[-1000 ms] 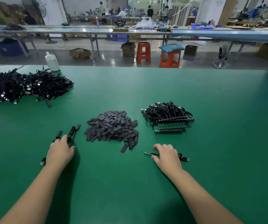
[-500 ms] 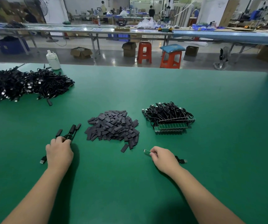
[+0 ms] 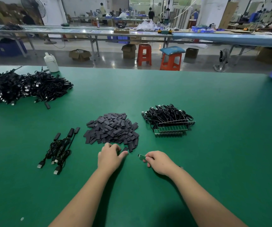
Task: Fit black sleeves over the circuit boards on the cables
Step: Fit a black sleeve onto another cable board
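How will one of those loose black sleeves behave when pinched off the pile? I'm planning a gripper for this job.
Probably very light: the left hand takes a black sleeve with fingertips alone. Likely soft and squashable, since the pieces in the sleeve pile lie flat. Being flat, it should slide rather than roll on the green table, and neighbours may get dragged along.

Three sleeved cables (image 3: 59, 149), two orange stools (image 3: 144, 54), one white bottle (image 3: 51, 63) and two hands are counted; piled sleeves (image 3: 112, 128) are uncountable.

Sleeve pile (image 3: 111, 128) blocks ahead; bare green table (image 3: 230, 153) lies open right; finished cables (image 3: 58, 149) crowd left.
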`<state>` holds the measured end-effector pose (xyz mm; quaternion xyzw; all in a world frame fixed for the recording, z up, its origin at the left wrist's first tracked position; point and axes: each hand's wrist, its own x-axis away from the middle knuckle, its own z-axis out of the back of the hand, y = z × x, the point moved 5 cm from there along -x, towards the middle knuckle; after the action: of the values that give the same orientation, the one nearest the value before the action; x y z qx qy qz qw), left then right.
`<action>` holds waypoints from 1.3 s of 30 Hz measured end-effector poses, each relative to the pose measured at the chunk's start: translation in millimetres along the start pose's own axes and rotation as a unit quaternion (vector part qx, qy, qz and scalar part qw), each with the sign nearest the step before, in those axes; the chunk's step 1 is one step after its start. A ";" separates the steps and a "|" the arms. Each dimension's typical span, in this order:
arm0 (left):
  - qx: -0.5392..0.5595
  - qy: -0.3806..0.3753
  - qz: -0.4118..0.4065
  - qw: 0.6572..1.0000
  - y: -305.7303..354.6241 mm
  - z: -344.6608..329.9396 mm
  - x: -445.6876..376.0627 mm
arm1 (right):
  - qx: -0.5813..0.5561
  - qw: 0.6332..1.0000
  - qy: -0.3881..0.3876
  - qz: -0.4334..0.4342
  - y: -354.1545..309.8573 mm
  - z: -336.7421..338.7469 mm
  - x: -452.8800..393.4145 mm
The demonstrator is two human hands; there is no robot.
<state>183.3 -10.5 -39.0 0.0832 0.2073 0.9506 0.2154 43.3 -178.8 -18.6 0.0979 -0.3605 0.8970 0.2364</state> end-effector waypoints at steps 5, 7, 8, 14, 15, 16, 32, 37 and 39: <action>0.005 -0.010 0.067 0.998 9.2 0.1 -5.9 | -0.007 1.000 -0.009 -0.008 0.2 -0.5 0.5; 0.027 -0.034 0.073 0.996 8.9 2.6 -8.0 | -0.012 1.000 -0.011 -0.008 0.0 0.8 -0.1; 0.043 -0.041 0.067 0.996 8.1 4.5 -8.8 | -0.019 1.000 -0.010 -0.007 -0.3 2.0 -0.5; 0.120 -0.055 -0.010 0.991 1.1 13.9 0.2 | -0.052 0.998 -0.016 -0.004 0.0 7.1 -1.2; 0.118 -0.063 -0.030 0.991 2.6 13.4 2.4 | -0.051 0.999 -0.017 -0.003 -0.6 7.1 -1.2; 0.108 -0.067 -0.051 0.991 4.7 12.7 4.1 | -0.048 0.999 -0.018 -0.002 -1.6 7.1 -1.6; -0.110 -0.029 -0.135 0.984 3.4 12.0 8.9 | -0.044 0.998 0.045 -0.001 -13.0 15.6 -4.2; -0.073 -0.024 -0.153 0.985 4.8 12.8 10.4 | -0.040 0.998 0.048 0.013 -14.7 17.3 -4.1; -0.017 -0.031 -0.162 0.986 8.4 12.0 13.4 | -0.024 0.998 0.050 0.024 -15.9 16.8 -3.2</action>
<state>171.2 -7.1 -23.7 0.0744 0.1949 0.9035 0.3745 54.1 -181.6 2.0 0.0381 -0.3721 0.8971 0.2352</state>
